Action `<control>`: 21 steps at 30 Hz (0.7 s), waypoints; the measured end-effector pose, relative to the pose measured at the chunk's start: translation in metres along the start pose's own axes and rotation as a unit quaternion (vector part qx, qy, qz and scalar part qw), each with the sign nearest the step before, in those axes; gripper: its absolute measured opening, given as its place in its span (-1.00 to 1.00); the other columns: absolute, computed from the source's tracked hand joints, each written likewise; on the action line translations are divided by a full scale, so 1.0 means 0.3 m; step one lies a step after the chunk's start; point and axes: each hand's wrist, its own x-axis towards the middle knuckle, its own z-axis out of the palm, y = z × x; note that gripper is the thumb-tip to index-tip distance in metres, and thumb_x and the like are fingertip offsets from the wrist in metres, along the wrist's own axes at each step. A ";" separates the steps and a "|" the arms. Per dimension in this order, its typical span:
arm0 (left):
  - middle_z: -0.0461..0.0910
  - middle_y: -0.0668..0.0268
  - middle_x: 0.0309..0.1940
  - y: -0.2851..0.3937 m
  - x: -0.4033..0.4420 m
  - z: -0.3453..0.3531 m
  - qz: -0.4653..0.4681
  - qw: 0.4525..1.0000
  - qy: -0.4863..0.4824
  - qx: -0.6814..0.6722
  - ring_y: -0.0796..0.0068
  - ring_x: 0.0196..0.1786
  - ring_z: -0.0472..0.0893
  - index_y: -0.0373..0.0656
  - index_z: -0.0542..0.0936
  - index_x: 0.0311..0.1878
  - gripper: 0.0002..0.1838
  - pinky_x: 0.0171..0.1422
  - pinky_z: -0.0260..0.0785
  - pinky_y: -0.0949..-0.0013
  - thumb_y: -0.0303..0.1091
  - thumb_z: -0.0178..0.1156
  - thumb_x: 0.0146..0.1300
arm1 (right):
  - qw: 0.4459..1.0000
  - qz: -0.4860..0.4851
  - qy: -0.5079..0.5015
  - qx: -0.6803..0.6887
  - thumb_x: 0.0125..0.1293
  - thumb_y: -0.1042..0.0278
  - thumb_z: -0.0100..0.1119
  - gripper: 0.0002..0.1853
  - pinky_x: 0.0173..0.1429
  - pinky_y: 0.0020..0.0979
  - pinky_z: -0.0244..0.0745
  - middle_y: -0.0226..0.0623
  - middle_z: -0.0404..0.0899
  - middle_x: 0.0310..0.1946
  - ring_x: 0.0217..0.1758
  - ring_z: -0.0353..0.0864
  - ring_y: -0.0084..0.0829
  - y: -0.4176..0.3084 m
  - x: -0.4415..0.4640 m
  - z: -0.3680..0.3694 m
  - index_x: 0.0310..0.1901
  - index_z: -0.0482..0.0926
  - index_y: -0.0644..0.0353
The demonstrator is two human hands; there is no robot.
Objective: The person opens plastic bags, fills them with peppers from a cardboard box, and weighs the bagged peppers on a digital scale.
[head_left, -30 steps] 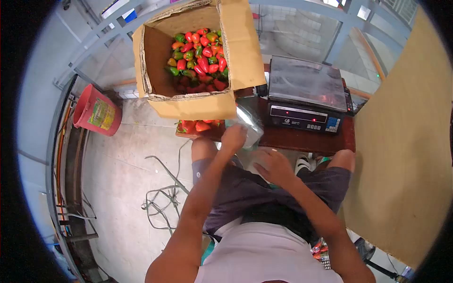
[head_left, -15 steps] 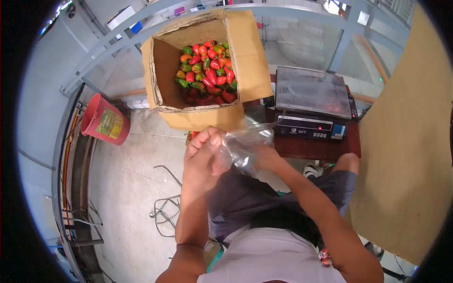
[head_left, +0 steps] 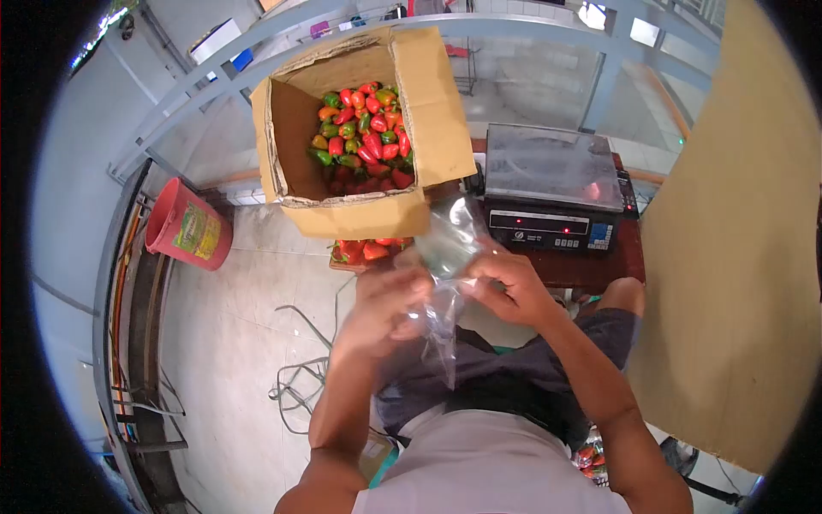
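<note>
A clear plastic bag (head_left: 454,236) hangs between my two hands, in front of the cardboard box. My right hand (head_left: 511,287) pinches its right side, thumb and fingers closed on the film. On the other side my left hand (head_left: 385,308), smeared by motion, has its fingers closed on the bag too. Part of the film drops below the hands toward my lap. Behind it, the open cardboard box (head_left: 342,218) holds many red, green and orange peppers (head_left: 368,137). More red peppers (head_left: 364,250) show in a container under the box's front edge.
A black digital scale (head_left: 552,184) with a metal pan stands on a dark red table (head_left: 548,270) at right. A pink bucket (head_left: 188,224) is on the floor at left, near loose strapping (head_left: 300,385). A large brown board (head_left: 728,300) borders the right side. Metal railing (head_left: 342,34) runs behind.
My right hand has come up from behind the bag to its right side. My left hand has moved slightly right and down. The bag now spreads upward between them.
</note>
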 end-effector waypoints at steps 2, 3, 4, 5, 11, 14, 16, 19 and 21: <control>0.55 0.37 -0.42 0.018 -0.008 -0.091 0.043 0.994 0.016 0.103 0.64 -0.56 0.48 -0.28 0.57 -0.02 -0.71 -0.55 0.26 0.50 -0.23 0.25 0.39 | 0.995 0.073 0.023 0.058 0.35 0.28 0.33 -0.81 -0.29 -0.36 0.46 -0.18 0.63 -0.38 -0.37 0.63 -0.29 -0.014 -0.024 0.019 -0.22 0.60 0.23; 0.57 0.34 -0.32 0.004 -0.006 -0.073 0.094 0.989 0.039 0.105 0.60 -0.43 0.53 -0.27 0.58 0.01 -0.65 -0.44 0.34 0.46 -0.18 0.28 0.36 | 0.996 0.076 0.042 0.036 0.35 0.28 0.33 -0.80 -0.35 -0.37 0.41 -0.19 0.59 -0.46 -0.48 0.56 -0.29 -0.034 -0.024 0.024 -0.23 0.59 0.25; 0.59 0.31 -0.21 -0.023 0.001 -0.038 0.143 0.982 0.060 0.109 0.56 -0.30 0.58 -0.26 0.58 0.04 -0.60 -0.33 0.42 0.43 -0.13 0.32 0.32 | 0.995 0.082 0.064 0.014 0.35 0.29 0.33 -0.79 -0.42 -0.37 0.36 -0.20 0.54 -0.54 -0.58 0.49 -0.29 -0.047 -0.024 0.028 -0.25 0.58 0.27; 0.61 0.28 -0.10 -0.040 -0.001 -0.020 0.189 0.972 0.080 0.113 0.52 -0.17 0.63 -0.25 0.58 0.07 -0.54 -0.22 0.50 0.39 -0.08 0.36 0.29 | 0.994 0.083 0.067 0.008 0.34 0.33 0.34 -0.82 -0.42 -0.40 0.35 -0.23 0.53 -0.54 -0.57 0.48 -0.39 -0.051 -0.027 0.032 -0.22 0.60 0.26; 0.62 0.41 -0.51 -0.021 0.008 -0.077 0.183 0.940 0.235 0.165 0.71 -0.60 0.47 -0.21 0.70 -0.25 -0.92 -0.52 0.30 0.55 -0.57 0.29 0.19 | 0.977 0.165 -0.133 -0.010 0.29 0.36 0.43 -0.83 -0.32 -0.47 0.43 -0.34 0.58 -0.52 -0.45 0.56 -0.60 -0.057 -0.061 -0.161 -0.22 0.66 0.24; 0.49 0.49 -0.66 -0.008 0.012 -0.198 0.229 0.945 0.205 0.108 0.76 -0.72 0.24 -0.14 0.66 -0.29 -0.91 -0.63 0.01 0.51 -0.37 0.32 0.34 | 0.962 0.213 -0.143 0.089 0.31 0.22 0.42 -0.77 -0.13 -0.43 0.54 -0.33 0.69 -0.33 -0.21 0.66 -0.56 0.029 -0.154 -0.284 -0.28 0.66 0.21; 0.47 0.50 -0.67 -0.032 0.014 -0.216 0.198 0.953 0.220 0.066 0.76 -0.72 0.24 -0.13 0.66 -0.30 -0.90 -0.63 0.03 0.52 -0.36 0.32 0.35 | 0.955 0.235 -0.052 0.173 0.36 0.22 0.36 -0.80 0.01 -0.41 0.57 -0.33 0.72 -0.17 -0.05 0.67 -0.51 0.105 -0.226 -0.307 -0.22 0.67 0.20; 0.53 0.48 -0.61 -0.156 0.042 -0.280 0.153 0.954 0.249 0.066 0.73 -0.67 0.37 -0.13 0.66 -0.28 -0.92 -0.61 0.17 0.53 -0.37 0.31 0.35 | 0.891 0.201 0.144 0.381 0.37 0.31 0.36 -0.77 0.16 -0.27 0.58 -0.31 0.60 0.02 0.21 0.59 -0.35 0.139 -0.274 -0.227 -0.04 0.61 0.19; 0.61 0.43 -0.48 -0.237 0.039 -0.237 0.113 0.964 0.240 0.036 0.67 -0.51 0.54 -0.12 0.67 -0.26 -0.93 -0.47 0.37 0.53 -0.37 0.35 0.32 | 0.812 0.223 0.238 0.483 0.49 0.27 0.16 -0.84 0.27 -0.06 0.58 -0.30 0.63 0.00 0.23 0.59 -0.28 0.122 -0.276 -0.179 0.00 0.55 0.10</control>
